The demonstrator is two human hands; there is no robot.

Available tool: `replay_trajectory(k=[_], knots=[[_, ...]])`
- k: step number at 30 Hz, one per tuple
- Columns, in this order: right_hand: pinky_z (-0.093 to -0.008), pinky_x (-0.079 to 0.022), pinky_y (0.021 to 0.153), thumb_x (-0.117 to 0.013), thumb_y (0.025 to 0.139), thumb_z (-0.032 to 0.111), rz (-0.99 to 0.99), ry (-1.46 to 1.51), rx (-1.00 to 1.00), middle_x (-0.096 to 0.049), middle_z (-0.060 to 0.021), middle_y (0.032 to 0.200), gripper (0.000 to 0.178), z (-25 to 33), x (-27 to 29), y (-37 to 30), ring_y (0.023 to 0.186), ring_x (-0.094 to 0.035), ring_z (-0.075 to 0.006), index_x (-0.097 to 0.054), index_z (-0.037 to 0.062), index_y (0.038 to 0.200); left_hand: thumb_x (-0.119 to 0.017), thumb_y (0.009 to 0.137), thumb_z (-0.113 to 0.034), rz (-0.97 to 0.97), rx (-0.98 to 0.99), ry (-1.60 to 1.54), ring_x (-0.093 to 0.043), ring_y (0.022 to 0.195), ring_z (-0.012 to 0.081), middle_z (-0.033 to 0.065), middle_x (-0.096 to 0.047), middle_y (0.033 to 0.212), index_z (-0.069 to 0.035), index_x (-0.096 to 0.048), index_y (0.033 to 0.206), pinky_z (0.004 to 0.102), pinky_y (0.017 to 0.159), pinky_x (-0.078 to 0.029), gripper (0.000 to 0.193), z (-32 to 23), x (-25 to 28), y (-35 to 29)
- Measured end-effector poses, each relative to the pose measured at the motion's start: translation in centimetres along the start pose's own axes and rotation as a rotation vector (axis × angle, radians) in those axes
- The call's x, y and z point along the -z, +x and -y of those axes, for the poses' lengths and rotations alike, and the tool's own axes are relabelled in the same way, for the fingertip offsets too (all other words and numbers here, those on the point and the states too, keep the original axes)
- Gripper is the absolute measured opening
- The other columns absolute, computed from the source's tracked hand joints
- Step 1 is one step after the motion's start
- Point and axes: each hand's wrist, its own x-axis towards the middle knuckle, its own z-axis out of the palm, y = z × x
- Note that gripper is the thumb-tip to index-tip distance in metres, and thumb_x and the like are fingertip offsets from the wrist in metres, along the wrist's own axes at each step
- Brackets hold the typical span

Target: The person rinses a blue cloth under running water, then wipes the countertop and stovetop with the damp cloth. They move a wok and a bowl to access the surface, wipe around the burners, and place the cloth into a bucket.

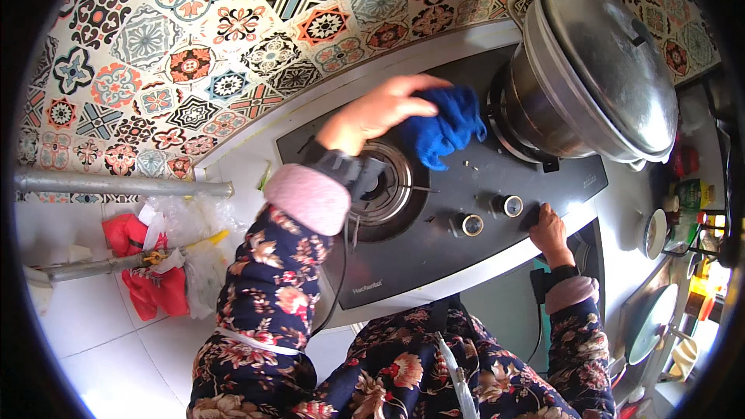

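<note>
A crumpled blue cloth point(448, 126) is in my left hand point(380, 112), over the middle of a black gas cooktop point(403, 260). My thumb and fingers press on its near-left side, and its lower end hangs toward the control knobs. Just below my left wrist sits the left burner point(380, 185), bare of any pot. At the cooktop's front right edge rests my right hand point(551, 234), its fingers curled in with nothing visible in them. Between the hands are two round knobs point(470, 224). Small crumbs lie on the black surface near the cloth.
A big lidded metal pot point(559, 101) covers the right burner. Patterned tiles point(233, 23) line the wall behind. Pipes point(124, 183) and red-and-clear plastic bags point(159, 287) are at left. Bottles point(691, 194), a bowl point(653, 234) and a light-green round pan or lid point(652, 324) stand right.
</note>
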Motion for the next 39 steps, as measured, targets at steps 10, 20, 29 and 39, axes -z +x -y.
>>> replay_trajectory(k=[10, 20, 29, 39], knots=[[-0.0490, -0.048, 0.083, -0.052, 0.073, 0.006, -0.022, 0.016, 0.088, -0.061, -0.0268, 0.098, 0.037, -1.2, -0.9, 0.6, 0.093, -0.059, -0.0437, -0.046, -0.0019, 0.109, -0.057, 0.082, -0.009, -0.678, 0.053, 0.007, -0.056, 0.107, 0.0159, 0.0073, -0.061, 0.116, 0.001, -0.055, 0.123, 0.0288, 0.097, -0.042, 0.043, -9.4, 8.4, -19.8], [-0.0470, -0.048, 0.085, -0.052, 0.074, 0.005, 0.003, -0.128, 0.061, -0.061, -0.0276, 0.100, 0.049, -1.8, -1.3, 1.1, 0.093, -0.060, -0.0428, -0.043, -0.0051, 0.121, -0.058, 0.080, -0.002, -0.812, 0.195, 0.097, -0.057, 0.106, 0.0164, 0.0075, -0.062, 0.115, -0.002, -0.060, 0.118, 0.0295, 0.094, -0.044, 0.038, -5.6, 11.3, -23.2], [-0.0475, -0.047, 0.086, -0.055, 0.073, 0.004, 0.050, -0.131, -0.012, -0.060, -0.0264, 0.101, 0.044, -1.0, -0.8, 1.0, 0.096, -0.060, -0.0423, -0.043, -0.0033, 0.115, -0.060, 0.074, -0.005, 0.037, -0.128, 1.031, -0.055, 0.109, 0.0323, 0.0105, -0.058, 0.116, -0.013, -0.064, 0.110, 0.0384, 0.093, -0.044, 0.038, 3.2, 12.5, -1.8], [-0.0491, -0.048, 0.081, -0.055, 0.072, 0.003, -0.011, -0.121, 0.060, -0.060, -0.0262, 0.097, 0.044, -1.0, -0.8, 0.2, 0.090, -0.060, -0.0438, -0.043, -0.0033, 0.114, -0.049, 0.061, 0.009, 0.336, 0.001, 1.023, -0.057, 0.099, 0.0328, 0.0130, -0.062, 0.096, -0.005, -0.065, 0.084, 0.0390, 0.085, -0.046, 0.031, 12.5, 17.9, -3.1]])
